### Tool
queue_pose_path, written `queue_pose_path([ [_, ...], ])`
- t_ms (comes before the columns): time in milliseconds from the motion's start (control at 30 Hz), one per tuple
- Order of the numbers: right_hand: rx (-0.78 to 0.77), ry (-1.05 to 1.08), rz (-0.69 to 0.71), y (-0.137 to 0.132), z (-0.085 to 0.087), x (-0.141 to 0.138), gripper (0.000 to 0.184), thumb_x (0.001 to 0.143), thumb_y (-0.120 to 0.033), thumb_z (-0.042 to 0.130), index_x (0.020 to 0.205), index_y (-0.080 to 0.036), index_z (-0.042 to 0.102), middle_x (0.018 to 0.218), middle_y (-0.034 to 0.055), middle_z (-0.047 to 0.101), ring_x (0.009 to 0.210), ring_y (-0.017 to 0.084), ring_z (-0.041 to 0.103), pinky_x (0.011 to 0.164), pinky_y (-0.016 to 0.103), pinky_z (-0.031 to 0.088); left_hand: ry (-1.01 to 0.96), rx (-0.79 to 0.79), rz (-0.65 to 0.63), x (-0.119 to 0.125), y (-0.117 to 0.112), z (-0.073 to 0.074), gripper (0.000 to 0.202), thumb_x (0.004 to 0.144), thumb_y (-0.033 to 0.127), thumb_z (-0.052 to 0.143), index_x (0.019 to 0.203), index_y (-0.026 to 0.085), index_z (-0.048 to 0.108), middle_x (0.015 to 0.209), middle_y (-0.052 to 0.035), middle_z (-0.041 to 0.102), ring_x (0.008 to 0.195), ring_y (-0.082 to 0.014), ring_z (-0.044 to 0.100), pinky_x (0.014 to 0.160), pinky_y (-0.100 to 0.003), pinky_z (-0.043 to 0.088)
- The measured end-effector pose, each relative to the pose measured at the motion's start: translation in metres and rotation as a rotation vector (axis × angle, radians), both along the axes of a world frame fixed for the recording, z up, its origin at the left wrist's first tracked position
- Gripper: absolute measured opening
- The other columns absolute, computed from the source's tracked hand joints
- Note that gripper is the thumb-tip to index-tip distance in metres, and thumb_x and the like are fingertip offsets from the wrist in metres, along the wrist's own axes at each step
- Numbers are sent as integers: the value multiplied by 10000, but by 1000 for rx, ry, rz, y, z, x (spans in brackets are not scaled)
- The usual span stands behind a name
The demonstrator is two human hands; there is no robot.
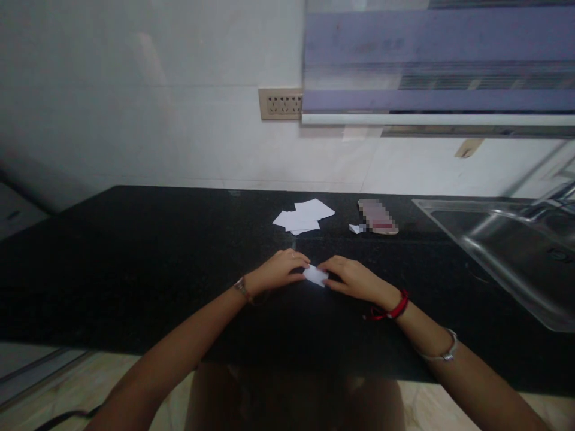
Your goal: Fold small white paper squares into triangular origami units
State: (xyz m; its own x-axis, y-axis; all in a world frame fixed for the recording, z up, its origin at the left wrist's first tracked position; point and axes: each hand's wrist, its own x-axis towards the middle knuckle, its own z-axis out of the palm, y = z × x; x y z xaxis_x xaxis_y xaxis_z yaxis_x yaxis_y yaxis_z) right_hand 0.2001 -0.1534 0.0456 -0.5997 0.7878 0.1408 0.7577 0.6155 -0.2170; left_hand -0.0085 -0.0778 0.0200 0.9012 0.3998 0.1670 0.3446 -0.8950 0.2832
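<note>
A small white piece of paper (315, 275) lies between my two hands, at the dark countertop's middle. My left hand (284, 268) has its fingertips closed on the paper's left edge. From the other side, my right hand (351, 277) has thumb and fingers on its right end. The paper looks folded, though the creases are too small to make out. Beyond my hands lies a loose pile of white paper sheets (305, 215), overlapping one another. A little white scrap (354, 228) sits to the right of that pile.
A phone-shaped object (377, 216), blurred out, lies beside the scrap. The black countertop (112, 257) runs along a pale wall with a socket panel (282, 104). At right is a steel sink (489, 257) with a faucet (550, 197). A blue-purple blind (435, 54) hangs above.
</note>
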Motion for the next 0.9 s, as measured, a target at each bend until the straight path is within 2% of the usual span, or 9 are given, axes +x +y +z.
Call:
queue_pose_path([
  [133, -13, 34, 0, 2, -8, -4, 245, 799, -298, 470, 976, -159, 565, 926, 79, 551, 887, 178, 489, 770, 290, 400, -71, -62, 48, 0, 0, 0, 243, 773, 350, 499, 963, 199, 518, 1023, -43, 518, 973, -175, 446, 813, -294, 350],
  [267, -16, 64, -24, 2, -10, -6, 266, 772, -331, 512, 963, -156, 575, 911, 82, 544, 872, 177, 492, 755, 285, 408, -108, -73, 150, 0, 0, -1, 288, 729, 380, 548, 933, 179, 518, 963, -52, 515, 896, -179, 462, 769, -297, 372],
  [400, -16, 121, -72, 2, -11, -9, 236, 767, -311, 519, 909, -138, 591, 867, 83, 559, 832, 170, 506, 737, 279, 406, -116, -55, 207, 2, 1, -4, 222, 758, 365, 512, 851, 165, 541, 900, -47, 517, 848, -163, 466, 739, -279, 378],
  [633, -101, 314, -168, 3, -11, -14, 196, 770, -250, 498, 900, -146, 602, 813, 53, 584, 688, 121, 518, 620, 225, 399, -133, -61, 199, 5, 0, -2, 249, 835, 331, 393, 762, 147, 545, 816, -26, 530, 790, -128, 472, 724, -252, 381],
  [800, -227, 393, -215, 6, -10, -13, 214, 772, -266, 477, 876, -142, 617, 794, 48, 602, 642, 111, 528, 581, 212, 402, -199, -86, 181, 6, -1, 1, 218, 837, 294, 404, 797, 144, 557, 815, -25, 547, 808, -120, 487, 752, -239, 385],
  [900, -274, 453, -255, 9, -15, -8, 224, 774, -206, 433, 897, -141, 609, 799, 41, 618, 661, 119, 546, 606, 224, 418, -203, -100, 169, 5, 0, 1, 204, 834, 284, 414, 829, 148, 567, 842, -27, 559, 817, -118, 496, 758, -237, 388],
])
